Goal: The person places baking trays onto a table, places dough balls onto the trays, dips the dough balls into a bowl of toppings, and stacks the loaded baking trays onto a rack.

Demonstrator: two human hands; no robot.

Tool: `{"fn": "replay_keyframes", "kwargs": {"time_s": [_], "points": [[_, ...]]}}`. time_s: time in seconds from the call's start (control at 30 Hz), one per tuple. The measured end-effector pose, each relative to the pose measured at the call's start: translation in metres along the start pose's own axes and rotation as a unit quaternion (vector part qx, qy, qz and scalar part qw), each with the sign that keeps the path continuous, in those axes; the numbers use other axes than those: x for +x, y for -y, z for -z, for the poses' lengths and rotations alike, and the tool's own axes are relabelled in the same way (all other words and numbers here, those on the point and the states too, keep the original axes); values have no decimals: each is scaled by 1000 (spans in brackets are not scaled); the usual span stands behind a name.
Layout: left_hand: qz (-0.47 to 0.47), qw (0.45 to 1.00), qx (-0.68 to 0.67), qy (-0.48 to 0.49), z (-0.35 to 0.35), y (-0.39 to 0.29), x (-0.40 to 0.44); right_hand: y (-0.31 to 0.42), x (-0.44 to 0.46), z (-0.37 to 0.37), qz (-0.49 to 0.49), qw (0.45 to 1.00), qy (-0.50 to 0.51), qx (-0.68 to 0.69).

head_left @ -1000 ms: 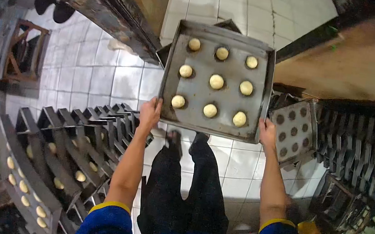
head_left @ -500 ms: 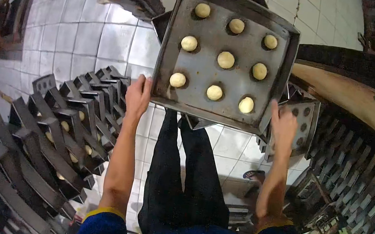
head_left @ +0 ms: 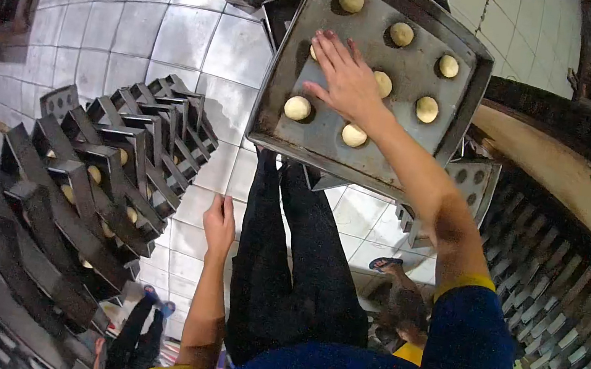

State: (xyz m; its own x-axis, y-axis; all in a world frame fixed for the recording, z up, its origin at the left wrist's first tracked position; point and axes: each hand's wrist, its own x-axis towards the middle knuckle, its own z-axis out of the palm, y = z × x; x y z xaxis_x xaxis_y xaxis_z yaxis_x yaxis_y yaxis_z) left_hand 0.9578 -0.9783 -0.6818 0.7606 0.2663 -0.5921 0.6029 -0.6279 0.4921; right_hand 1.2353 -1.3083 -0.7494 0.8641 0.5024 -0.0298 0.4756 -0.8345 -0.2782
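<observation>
A square metal baking tray point(head_left: 330, 161) with round dough balls point(head_left: 297, 108) in rows rests on a stack, with corners of other trays poking out beneath. My right hand point(head_left: 347, 81) is spread flat, palm down, over the tray's left-middle part. Its fingers partly cover one dough ball, and the centre ball point(head_left: 382, 84) shows just beside the hand. My forearm hides part of the tray's front right. My left hand point(head_left: 220, 223) hangs low beside my leg, away from the tray, fingers curled together with nothing visible in them.
Crisscrossed trays with dough balls point(head_left: 95, 174) are stacked at left. Another tall tray stack point(head_left: 551, 279) stands at right, near a dimpled pan point(head_left: 472, 183). People's legs show at lower left point(head_left: 136, 333) and right, where there is a sandalled foot point(head_left: 385, 264).
Both hands have let go of the tray's sides. My right hand has moved left onto the dough balls, my left has dropped down, and the tray appears higher in view.
</observation>
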Motion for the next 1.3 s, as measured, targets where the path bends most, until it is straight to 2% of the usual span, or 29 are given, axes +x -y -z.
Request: {"fn": "replay_keyframes", "kwargs": {"time_s": [0.1, 0.2, 0.27, 0.3, 0.37, 0.4, 0.43, 0.5, 0.53, 0.57, 0.63, 0.67, 0.7, 0.73, 0.77, 0.8, 0.83, 0.87, 0.9, 0.93, 0.97, 1.0, 1.03, 1.07, 1.1, 1.17, 1.23, 1.27, 1.3], "points": [[23, 1000, -16, -2, -1, 36, -28, -6, -3, -9, 16, 999, 33, -3], [101, 995, -3, 25, 6, 53, -55, -10, -3, -14, 22, 999, 40, 20], [108, 993, 34, 21, 12, 58, -74, -19, -1, -18, -92, 955, 1, 283], [117, 990, 74, 19, 16, 62, -87, -18, -3, -8, -89, 955, 0, 282], [114, 990, 78, 14, 27, 78, -118, -8, -12, 24, -234, 820, -115, 509], [145, 987, 47, 56, 38, 79, -134, -5, -19, 35, -228, 821, -120, 509], [173, 980, 14, 96, 50, 82, -154, -5, -29, 40, -264, 785, -141, 542], [5, 996, 59, 70, 44, 171, -212, 5, -57, 51, -332, 706, -164, 603], [203, 968, 21, 143, 41, 225, -236, 13, -69, 61, -358, 666, -165, 634], [173, 973, -75, 134, 78, 173, -255, 20, -79, 79, -369, 607, -153, 687], [238, 963, -98, 75, 86, 248, -307, 28, -118, 82, -377, 648, -79, 657], [154, 988, -30, -4, 97, 253, -309, 17, -118, 97, -365, 731, 12, 577], [82, 992, 51, -81, 107, 261, -315, 37, -107, 123, -374, 732, -28, 568], [92, 979, -37, -179, 123, 245, -311, 23, -112, 107, -347, 735, -32, 581], [84, 949, -123, -276, 139, 223, -302, 25, -100, 129, -386, 709, -1, 590], [254, 885, -241, -306, 177, 168, -282, 21, -93, 130, -360, 736, 9, 573], [228, 855, -254, -389, 199, 153, -263, 15, -74, 132, -341, 762, 8, 551], [153, 826, -274, -469, 234, 154, -262, 49, -60, 143, -315, 763, 19, 565], [163, 780, -342, -499, 259, 183, -254, 70, -58, 155, -300, 759, 25, 577], [126, 688, -430, -570, 288, 177, -243, 92, -48, 162, -267, 757, 26, 596], [83, 646, -463, -601, 330, 140, -244, 109, -35, 168, -203, 768, 56, 605], [112, 623, -490, -599, 359, 166, -241, 140, -17, 188, -186, 757, 75, 622], [80, 612, -475, -627, 387, 173, -238, 178, 3, 213, -171, 745, 92, 638], [74, 562, -523, -636, 413, 200, -227, 204, 22, 225, -135, 747, 108, 643], [42, 550, -541, -635, 438, 197, -235, 234, 35, 239, -94, 748, 121, 646], [21, 579, -609, -541, 489, 240, -230, 325, 58, 289, -50, 760, 118, 637], [-27, 682, -584, -439, 531, 236, -230, 391, 71, 303, -39, 761, 123, 636], [-79, 703, -601, -372, 548, 256, -219, 420, 76, 308, -43, 762, 141, 631], [-99, 733, -593, -319, 564, 239, -220, 444, 78, 311, -55, 760, 152, 629]]}}
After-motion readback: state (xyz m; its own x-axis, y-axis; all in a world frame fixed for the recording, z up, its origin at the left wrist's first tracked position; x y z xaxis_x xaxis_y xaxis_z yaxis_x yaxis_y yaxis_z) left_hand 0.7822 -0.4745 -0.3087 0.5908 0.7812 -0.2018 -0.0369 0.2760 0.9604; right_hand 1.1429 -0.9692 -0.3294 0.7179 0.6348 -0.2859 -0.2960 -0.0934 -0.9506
